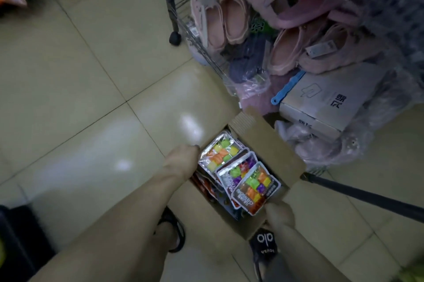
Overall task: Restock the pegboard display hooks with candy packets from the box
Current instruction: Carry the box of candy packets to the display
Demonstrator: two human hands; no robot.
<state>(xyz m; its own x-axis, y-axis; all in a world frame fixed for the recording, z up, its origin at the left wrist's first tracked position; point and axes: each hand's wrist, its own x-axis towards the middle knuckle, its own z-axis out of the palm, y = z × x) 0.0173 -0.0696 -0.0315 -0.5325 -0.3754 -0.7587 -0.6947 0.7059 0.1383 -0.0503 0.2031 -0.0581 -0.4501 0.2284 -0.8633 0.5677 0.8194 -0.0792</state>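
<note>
1. Down on the tiled floor [96, 89], in the head view, an open cardboard box [263, 144] sits beside a wire rack [197, 36] piled with pink sandals [231, 18]; the candy packets [243, 174] lie fanned at its top, three of them showing bright cubes through clear windows.

2. Left hand [182, 159]: its grip sits at the box's left edge, knuckles up and fingers curled down beside the far packet [221, 153]. Whether they pinch the packet or only the box edge is hidden.

3. Right hand [281, 213]: its grip is at the near end of the nearest packet [254, 190], apparently holding that end, though the fingertips are out of sight.

4. The step looks like lifting packets out. To do it well, I would take them by the end with the hang hole, so each is ready for a hook.

5. Lifting straight up would clear the raised flap [275, 158] on the right.

6. A small, squared stack suits better than a loose fan, since glossy packets probably slide.

7. No pegboard or hooks show in this view.
</note>
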